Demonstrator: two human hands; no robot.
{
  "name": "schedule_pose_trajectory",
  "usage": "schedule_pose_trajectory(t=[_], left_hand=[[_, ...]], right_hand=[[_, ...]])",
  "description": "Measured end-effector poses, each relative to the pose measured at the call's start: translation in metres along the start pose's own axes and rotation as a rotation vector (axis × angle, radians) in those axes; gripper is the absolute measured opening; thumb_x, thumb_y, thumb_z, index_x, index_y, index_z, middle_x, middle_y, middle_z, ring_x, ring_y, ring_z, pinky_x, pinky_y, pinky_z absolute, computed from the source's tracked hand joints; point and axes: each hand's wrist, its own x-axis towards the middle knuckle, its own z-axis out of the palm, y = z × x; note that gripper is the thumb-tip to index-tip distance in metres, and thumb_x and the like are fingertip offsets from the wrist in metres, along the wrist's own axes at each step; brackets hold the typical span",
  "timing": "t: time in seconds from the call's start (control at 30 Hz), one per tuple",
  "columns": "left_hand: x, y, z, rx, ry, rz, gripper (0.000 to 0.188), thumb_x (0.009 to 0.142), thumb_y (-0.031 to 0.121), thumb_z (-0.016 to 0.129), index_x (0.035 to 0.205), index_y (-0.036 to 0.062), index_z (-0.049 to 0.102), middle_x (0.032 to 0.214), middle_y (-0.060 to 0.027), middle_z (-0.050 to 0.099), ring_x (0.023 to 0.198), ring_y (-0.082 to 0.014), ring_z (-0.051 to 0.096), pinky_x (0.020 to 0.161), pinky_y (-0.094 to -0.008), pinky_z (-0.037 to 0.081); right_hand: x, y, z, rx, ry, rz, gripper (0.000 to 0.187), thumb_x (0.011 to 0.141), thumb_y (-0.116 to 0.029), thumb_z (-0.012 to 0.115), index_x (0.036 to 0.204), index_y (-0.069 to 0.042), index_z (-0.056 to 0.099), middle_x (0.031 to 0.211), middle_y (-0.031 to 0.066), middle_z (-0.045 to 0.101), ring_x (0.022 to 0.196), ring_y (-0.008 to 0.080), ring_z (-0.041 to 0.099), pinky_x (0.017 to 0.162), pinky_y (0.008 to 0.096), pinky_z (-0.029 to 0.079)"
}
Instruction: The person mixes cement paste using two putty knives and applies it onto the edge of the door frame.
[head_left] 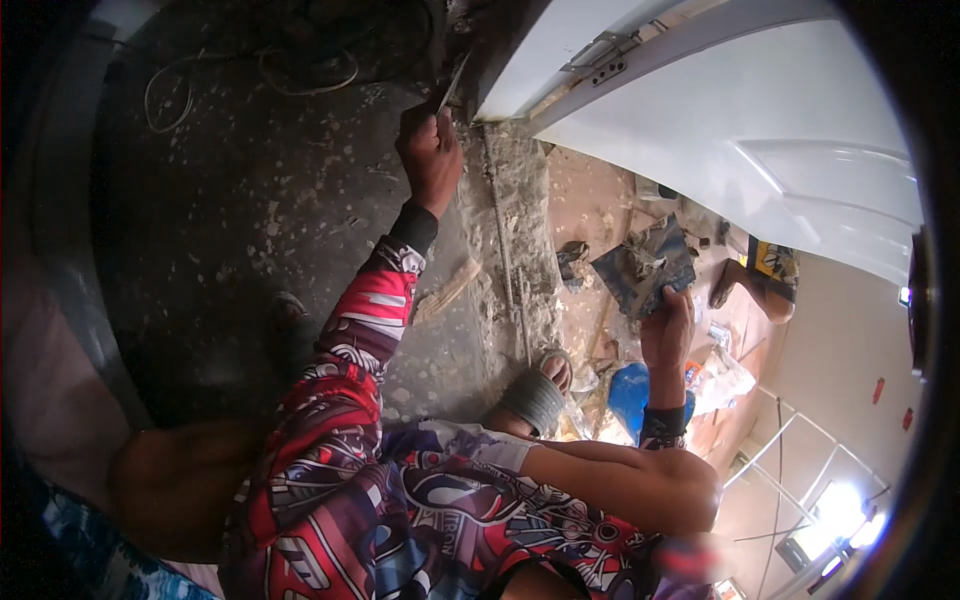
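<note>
My left hand (430,165) is stretched far forward, closed on a thin flat blade that looks like a putty knife (455,85). Its tip points up beside the foot of the white door frame (515,85), in shadow; I cannot tell whether it touches. On the right, my right hand (668,325) grips the near edge of a dark, square, board-like sheet (648,268). Lumps of greyish paste are smeared over the sheet's top.
A white panelled door (740,130) stands at upper right. Rough cement (520,230) runs along the threshold. A cable (170,90) lies on the speckled dark floor. Beyond the sheet are another person's leg (760,290), a blue object (628,395) and plastic bags (722,380).
</note>
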Motion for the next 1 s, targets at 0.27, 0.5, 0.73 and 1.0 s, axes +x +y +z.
schedule_pose_trajectory(t=[0.27,0.5,0.73,1.0], left_hand=[[-0.001,0.011,0.022,-0.069,-0.006,-0.080,0.009,0.091,0.007,0.058,0.087,-0.0001,0.063,0.086,-0.0176,0.063,0.079,-0.0389,0.061,0.066,-0.0452,0.046],[-0.003,0.007,0.016,-0.005,-0.094,-0.061,0.014,0.092,0.012,0.058,0.084,0.0001,0.063,0.079,-0.0190,0.061,0.073,-0.0403,0.060,0.062,-0.0465,0.045],[-0.024,0.004,0.002,-0.212,-0.060,-0.091,0.018,0.095,0.014,0.058,0.085,-0.0005,0.060,0.076,-0.0186,0.062,0.068,-0.0342,0.062,0.059,-0.0406,0.046],[0.001,-0.024,-0.009,-0.178,-0.161,-0.196,0.021,0.094,0.016,0.059,0.087,-0.0045,0.062,0.071,-0.0214,0.062,0.060,-0.0268,0.059,0.059,-0.0365,0.045]], right_hand=[[-0.005,-0.002,-0.001,0.016,0.016,0.018,0.024,0.093,-0.001,0.048,0.115,-0.004,0.056,0.105,0.0067,0.065,0.093,0.0207,0.066,0.084,0.0387,0.056],[-0.005,-0.005,0.008,0.004,-0.021,0.016,0.028,0.092,0.001,0.044,0.119,-0.001,0.053,0.111,0.0113,0.063,0.103,0.0228,0.064,0.092,0.0397,0.054],[-0.005,-0.010,-0.003,-0.053,-0.066,0.014,0.028,0.092,0.000,0.043,0.119,0.000,0.052,0.115,0.0124,0.062,0.105,0.0244,0.064,0.093,0.0429,0.054],[-0.006,-0.002,0.008,-0.019,-0.022,-0.030,0.033,0.092,-0.004,0.045,0.125,-0.001,0.050,0.119,0.0115,0.061,0.107,0.0249,0.064,0.090,0.0413,0.055]])
